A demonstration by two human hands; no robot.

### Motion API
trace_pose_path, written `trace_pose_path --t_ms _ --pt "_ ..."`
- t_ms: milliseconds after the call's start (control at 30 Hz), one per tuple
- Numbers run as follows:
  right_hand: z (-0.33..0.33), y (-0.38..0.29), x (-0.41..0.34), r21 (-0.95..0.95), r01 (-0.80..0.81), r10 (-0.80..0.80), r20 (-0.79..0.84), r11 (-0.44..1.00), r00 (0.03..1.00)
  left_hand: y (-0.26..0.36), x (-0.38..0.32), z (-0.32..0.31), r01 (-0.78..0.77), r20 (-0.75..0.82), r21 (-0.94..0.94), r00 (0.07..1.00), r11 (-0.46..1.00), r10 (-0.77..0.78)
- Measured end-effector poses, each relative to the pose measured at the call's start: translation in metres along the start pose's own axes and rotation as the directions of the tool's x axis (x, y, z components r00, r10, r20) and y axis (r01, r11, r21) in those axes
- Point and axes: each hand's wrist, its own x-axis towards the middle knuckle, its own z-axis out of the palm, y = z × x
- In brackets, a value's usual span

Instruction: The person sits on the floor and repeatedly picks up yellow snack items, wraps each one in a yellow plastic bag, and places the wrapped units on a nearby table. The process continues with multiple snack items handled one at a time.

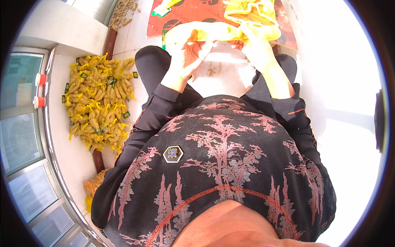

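Observation:
A yellow mesh bag (213,30) stretches across between my two hands, above the front edge of a red printed board. My left hand (186,57) holds its left part, palm up, with the mesh over its fingers. A green tag (164,39) hangs at that end. The right part of the mesh is in my right hand (257,51), whose fingertips curl in beneath it. Strong glare washes out some of the fingers. Beyond my right hand, more yellow netting (253,12) lies loosely on the red board (197,14).
On my left, a heap of yellow-netted tan tubers or roots (95,102) with green tags lies on the floor. Loose ones (123,12) lie farther up. A green-and-white tag (161,11) rests on the board. Two red-and-white cups (40,79) stand by the window.

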Motion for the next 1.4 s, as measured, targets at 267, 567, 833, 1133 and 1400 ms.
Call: trace_pose_path --t_ms 267,567,833,1133,1400 --pt "-0.057 -0.012 -0.018 -0.439 0.122 -0.14 -0.009 0.89 0.99 0.003 -0.004 -0.011 -0.026 0.002 0.179 1.0 0.984 0.026" --pt "-0.009 -0.036 -0.034 -0.884 0.42 -0.579 0.235 0.207 0.781 -0.004 -0.013 0.008 0.004 -0.029 0.385 1.0 0.923 0.008" --pt "-0.026 0.004 -0.024 -0.463 -0.065 0.229 0.305 0.884 0.924 -0.004 -0.015 0.008 0.031 -0.042 0.497 0.999 0.867 -0.012" --pt "-0.032 0.017 -0.021 -0.025 -0.367 0.358 0.288 0.93 0.888 -0.001 -0.003 -0.001 0.057 -0.144 0.502 0.989 0.863 0.018" --pt "-0.042 0.031 -0.015 -0.176 -0.342 0.379 0.266 0.923 0.886 -0.008 -0.002 0.005 0.091 -0.269 0.499 0.962 0.862 0.054"
